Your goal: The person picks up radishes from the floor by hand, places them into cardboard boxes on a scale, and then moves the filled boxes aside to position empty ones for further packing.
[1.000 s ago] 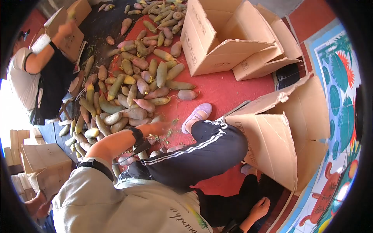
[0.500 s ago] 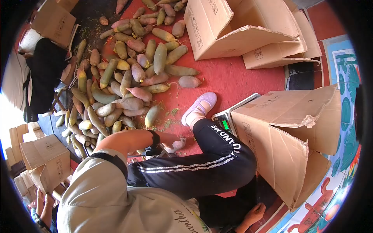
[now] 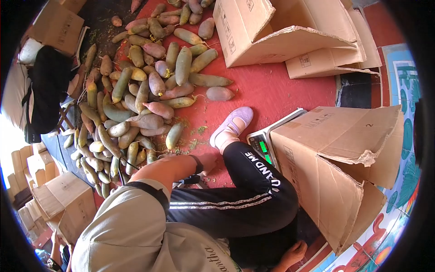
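The left hand (image 3: 209,162) is low over the red floor (image 3: 281,93), just beside the bent knee in black trousers (image 3: 253,190). A dark band circles its wrist. The fingers look curled downward, but the leg and the angle hide the palm, so I cannot tell whether it grips anything. The thing nearest to it is a single root (image 3: 174,135) lying a little farther off, at the near edge of the pile (image 3: 149,90). The hand and the root are apart, not touching.

The pile spreads left and far across the floor, long green and purple roots lying against and over one another. One pale root (image 3: 219,93) lies alone at the right edge of the pile.

The right hand (image 3: 293,252) is at the near edge of the view, resting against dark cloth below the knee, fingers loosely bent and slack, with nothing seen in it.

A pink shoe (image 3: 233,123) is planted on the floor right of the left hand. Just right of it is a scale (image 3: 263,147) with a green display, and an open box (image 3: 344,149) sits on the scale. More open boxes (image 3: 281,31) lie at the far side. At the far left another person (image 3: 45,86) in dark clothes is beside the pile.
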Demonstrator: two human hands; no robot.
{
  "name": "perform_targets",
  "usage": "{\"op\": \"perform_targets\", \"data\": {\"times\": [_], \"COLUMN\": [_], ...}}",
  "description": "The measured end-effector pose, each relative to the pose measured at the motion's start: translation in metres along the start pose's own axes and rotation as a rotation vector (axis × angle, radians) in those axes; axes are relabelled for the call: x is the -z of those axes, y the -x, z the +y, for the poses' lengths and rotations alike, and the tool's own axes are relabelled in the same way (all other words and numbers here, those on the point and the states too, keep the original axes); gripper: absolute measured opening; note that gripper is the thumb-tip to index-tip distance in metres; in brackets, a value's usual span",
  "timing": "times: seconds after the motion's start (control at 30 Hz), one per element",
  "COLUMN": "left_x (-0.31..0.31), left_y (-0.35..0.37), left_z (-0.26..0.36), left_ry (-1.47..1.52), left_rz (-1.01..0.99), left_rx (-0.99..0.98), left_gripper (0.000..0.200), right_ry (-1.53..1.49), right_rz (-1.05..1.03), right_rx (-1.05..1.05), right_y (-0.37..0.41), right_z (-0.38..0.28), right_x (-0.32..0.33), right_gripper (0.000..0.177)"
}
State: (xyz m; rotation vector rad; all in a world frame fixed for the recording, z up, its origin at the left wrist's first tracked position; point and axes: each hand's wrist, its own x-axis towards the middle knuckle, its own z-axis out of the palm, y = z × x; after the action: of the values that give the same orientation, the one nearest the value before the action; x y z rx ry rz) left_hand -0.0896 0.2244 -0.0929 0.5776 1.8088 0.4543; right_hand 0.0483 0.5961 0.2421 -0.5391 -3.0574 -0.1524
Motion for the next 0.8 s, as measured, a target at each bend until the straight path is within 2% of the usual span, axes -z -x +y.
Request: {"op": "perform_targets", "data": {"times": [0.13, 0.2, 0.23, 0.27, 0.33, 0.4, 0.47, 0.53, 0.6, 0.63, 0.7, 0.8], "left_x": [0.04, 0.024, 0.0, -0.009, -0.018, 0.0, 0.01, 0.031, 0.047, 0.063, 0.059, 0.075], "left_y": [0.05, 0.059, 0.043, 0.04, 0.042, 0.076, 0.099, 0.135, 0.17, 0.196, 0.205, 0.255], "left_z": [0.007, -0.012, -0.034, -0.046, -0.06, -0.044, -0.037, -0.033, -0.035, -0.027, -0.066, -0.107], "left_ry": [0.033, 0.045, 0.115, 0.109, -0.017, -0.032, -0.02, 0.047, 0.134, 0.139, 0.158, 0.49], "left_rz": [-0.041, 0.043, 0.182, 0.188, 0.182, 0.262, 0.248, 0.234, 0.378, 0.379, 0.394, 0.593], "left_rx": [0.073, 0.016, -0.016, -0.009, -0.089, -0.028, 0.195, 0.192, 0.208, 0.329, 0.51, 0.451], "left_gripper": [0.041, 0.046, 0.047, 0.047, 0.038, 0.035, 0.037, 0.038, 0.051, 0.055, 0.047, 0.032], "right_ry": [0.008, 0.003, 0.006, -0.004, 0.1, 0.081, 0.066, 0.045, 0.05, 0.064, 0.05, 0.048], "right_rz": [0.041, 0.028, 0.01, 0.014, 0.087, 0.101, 0.11, 0.131, 0.137, 0.139, 0.147, 0.162], "right_rx": [-0.015, -0.022, -0.032, -0.031, 0.059, 0.069, 0.078, 0.093, 0.096, 0.096, 0.102, 0.11], "right_y": [-0.002, 0.0, 0.001, -0.001, -0.005, -0.005, -0.004, -0.004, -0.005, -0.005, -0.004, -0.003], "right_z": [-0.004, 0.002, 0.002, -0.005, -0.025, -0.026, -0.025, -0.025, -0.026, -0.027, -0.026, -0.024], "right_x": [-0.001, -0.003, -0.003, 0.001, 0.014, 0.014, 0.015, 0.014, 0.015, 0.015, 0.015, 0.014], "right_gripper": [0.012, 0.012, 0.012, 0.012, 0.024, 0.025, 0.027, 0.027, 0.027, 0.027, 0.027, 0.027]}}
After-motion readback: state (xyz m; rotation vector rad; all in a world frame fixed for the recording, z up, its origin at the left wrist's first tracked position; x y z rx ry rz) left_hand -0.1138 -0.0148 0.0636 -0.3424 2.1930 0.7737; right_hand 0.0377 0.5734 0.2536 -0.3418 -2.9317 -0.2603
